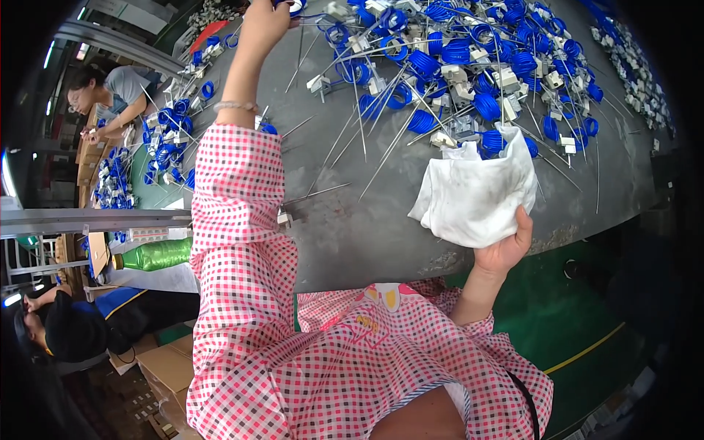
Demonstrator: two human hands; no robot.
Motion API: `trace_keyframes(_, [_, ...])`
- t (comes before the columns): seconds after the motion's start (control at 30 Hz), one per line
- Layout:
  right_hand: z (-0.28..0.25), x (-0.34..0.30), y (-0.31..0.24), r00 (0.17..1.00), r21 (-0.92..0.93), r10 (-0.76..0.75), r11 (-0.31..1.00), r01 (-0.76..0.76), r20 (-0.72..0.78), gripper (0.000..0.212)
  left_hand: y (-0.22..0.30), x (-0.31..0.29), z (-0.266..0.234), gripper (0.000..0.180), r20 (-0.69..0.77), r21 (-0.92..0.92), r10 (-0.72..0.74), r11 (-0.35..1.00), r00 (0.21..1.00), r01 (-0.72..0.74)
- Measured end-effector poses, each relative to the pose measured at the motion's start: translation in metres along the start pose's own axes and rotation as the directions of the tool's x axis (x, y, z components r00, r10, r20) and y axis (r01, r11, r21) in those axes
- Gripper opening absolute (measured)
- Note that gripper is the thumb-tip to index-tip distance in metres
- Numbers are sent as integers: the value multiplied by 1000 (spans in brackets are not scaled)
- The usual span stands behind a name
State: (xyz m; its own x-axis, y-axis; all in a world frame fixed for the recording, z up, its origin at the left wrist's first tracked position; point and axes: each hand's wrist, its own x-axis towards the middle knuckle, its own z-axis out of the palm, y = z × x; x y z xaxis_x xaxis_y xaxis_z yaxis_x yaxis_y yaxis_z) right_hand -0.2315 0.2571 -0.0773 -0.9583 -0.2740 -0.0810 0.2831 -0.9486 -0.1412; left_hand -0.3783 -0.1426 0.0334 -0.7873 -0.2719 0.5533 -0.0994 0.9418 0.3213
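Note:
My left hand (265, 31) is stretched to the far edge of view, its fingertips partly cut off. Its fingers are closed on a blue coil (295, 6), of which only part shows. In my right hand (506, 248) is a crumpled white cloth (477, 194) with grey smudges, gripped at its lower right corner with the thumb on top. Just beyond the cloth lies a large pile of blue coiled tubes (485, 107) with white and grey blocks (506, 79) and thin metal rods attached. The cloth's far edge overlaps the pile.
The dark grey tabletop (352, 235) ends close to my body. More coiled parts lie at left (167, 139) and along the far right edge (638, 81). A green bottle (158, 254) is beside my left sleeve. Two other people (121, 92) are at the left, near cardboard boxes (172, 367).

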Motion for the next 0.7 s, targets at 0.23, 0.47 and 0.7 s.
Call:
trace_keyframes(0.23, [7,-2,8,998,19,26,999,-28,62,50,18,-23,-42,22,316,-602,-165,726,934,332])
trace_keyframes(0.47, [31,-13,28,996,-145,84,986,-78,40,51,112,-90,-124,16,-28,-806,-171,586,985,79])
trace_keyframes(0.7, [71,-25,83,903,105,395,904,-414,168,48,140,-199,-125,3,-255,-905,71,334,964,-263])
